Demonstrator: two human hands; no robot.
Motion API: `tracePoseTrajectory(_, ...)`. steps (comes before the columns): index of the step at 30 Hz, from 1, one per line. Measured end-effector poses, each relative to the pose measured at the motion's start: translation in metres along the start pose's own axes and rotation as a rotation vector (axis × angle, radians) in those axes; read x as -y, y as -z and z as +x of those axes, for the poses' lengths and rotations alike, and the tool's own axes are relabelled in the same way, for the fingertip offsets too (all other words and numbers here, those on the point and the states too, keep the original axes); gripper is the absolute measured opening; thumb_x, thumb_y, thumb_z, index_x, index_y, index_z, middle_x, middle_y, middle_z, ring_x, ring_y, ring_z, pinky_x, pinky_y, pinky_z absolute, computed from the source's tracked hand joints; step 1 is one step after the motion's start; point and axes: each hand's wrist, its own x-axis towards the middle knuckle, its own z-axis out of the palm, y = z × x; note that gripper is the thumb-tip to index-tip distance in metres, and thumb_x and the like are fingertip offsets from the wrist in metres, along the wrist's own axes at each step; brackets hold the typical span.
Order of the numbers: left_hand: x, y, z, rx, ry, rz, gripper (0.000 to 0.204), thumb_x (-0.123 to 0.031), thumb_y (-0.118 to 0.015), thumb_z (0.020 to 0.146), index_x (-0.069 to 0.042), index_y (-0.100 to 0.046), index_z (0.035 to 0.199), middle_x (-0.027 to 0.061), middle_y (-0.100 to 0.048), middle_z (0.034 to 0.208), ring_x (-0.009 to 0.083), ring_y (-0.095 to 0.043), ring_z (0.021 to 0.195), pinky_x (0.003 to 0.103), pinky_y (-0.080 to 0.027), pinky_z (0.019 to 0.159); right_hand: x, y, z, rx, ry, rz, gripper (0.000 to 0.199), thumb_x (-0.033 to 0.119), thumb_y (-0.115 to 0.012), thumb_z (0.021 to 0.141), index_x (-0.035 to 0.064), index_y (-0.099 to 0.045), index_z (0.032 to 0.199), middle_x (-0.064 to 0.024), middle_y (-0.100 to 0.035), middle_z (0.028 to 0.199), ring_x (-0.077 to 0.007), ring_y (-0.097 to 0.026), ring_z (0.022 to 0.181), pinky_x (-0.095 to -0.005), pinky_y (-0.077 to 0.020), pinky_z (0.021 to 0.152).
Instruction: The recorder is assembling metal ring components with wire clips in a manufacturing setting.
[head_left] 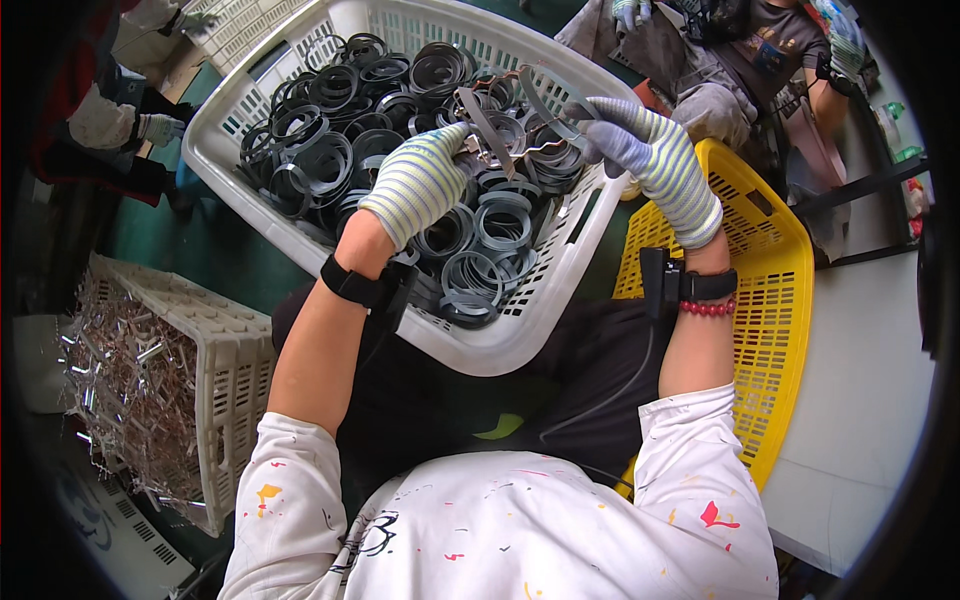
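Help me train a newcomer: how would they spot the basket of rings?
From the flecked white shirt, look ahead to the gloved left hand and right hand. Below them sits a large white slotted basket. Heaped dark grey rings set it apart from the yellow basket at right and the scrap basket at lower left.

A flat grey strip [486,128] and a curved grey band [541,104], both of thin metal, are between the two gloved hands.
The strip is narrow and straight, and it is tilted, its far end leaning to the left; the fingertips of the left hand [418,182] hold it near the middle. The band lies just to the right of it, bent in an arc, and its near end comes to the fingertips of the right hand [655,165]. Thin copper-coloured wavy pieces [543,149] show beside them. Whether all these parts are joined, I cannot tell. They are above grey rings [465,280] in a white basket [490,352].
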Motion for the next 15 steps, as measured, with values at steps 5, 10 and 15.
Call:
tracePoseTrajectory(5, -0.004, 0.013, -0.001, 0.07, 0.043, -0.047, 0.034, 0.003, -0.061, 0.094, -0.004, -0.066, 0.127, 0.0064, -0.072, 0.092, 0.0113, -0.061, 0.074, 0.028, -0.051, 0.068, 0.008, -0.012, -0.003, 0.003, 0.013, -0.005, 0.045, 0.016, -0.082, 0.085, -0.0029, -0.069, 0.124, -0.0045, -0.075, 0.103, -0.0084, -0.067, 0.091, -0.0238, -0.0548, 0.084)
tracePoseTrajectory(10, -0.009, 0.012, -0.001, 0.077, 0.184, -0.324, 0.033, -0.002, -0.062, 0.096, -0.003, -0.065, 0.129, 0.0003, -0.07, 0.097, 0.0061, -0.058, 0.079, 0.025, -0.052, 0.072, 0.003, -0.045, -0.005, -0.105, 0.199, -0.183, 0.056, 0.015, -0.078, 0.086, 0.0076, -0.06, 0.139, -0.0068, -0.074, 0.102, -0.0107, -0.068, 0.09, -0.0282, -0.0566, 0.086)
tracePoseTrajectory(15, -0.025, 0.001, -0.002, 0.103, 0.196, -0.534, 0.034, -0.009, -0.069, 0.092, -0.003, -0.068, 0.125, -0.0002, -0.07, 0.1, 0.0047, -0.06, 0.084, 0.025, -0.052, 0.075, 0.002, -0.064, -0.005, -0.067, 0.359, -0.343, 0.064, 0.005, -0.073, 0.09, 0.0167, -0.052, 0.149, -0.0015, -0.068, 0.105, -0.0035, -0.061, 0.085, -0.021, -0.0528, 0.082)
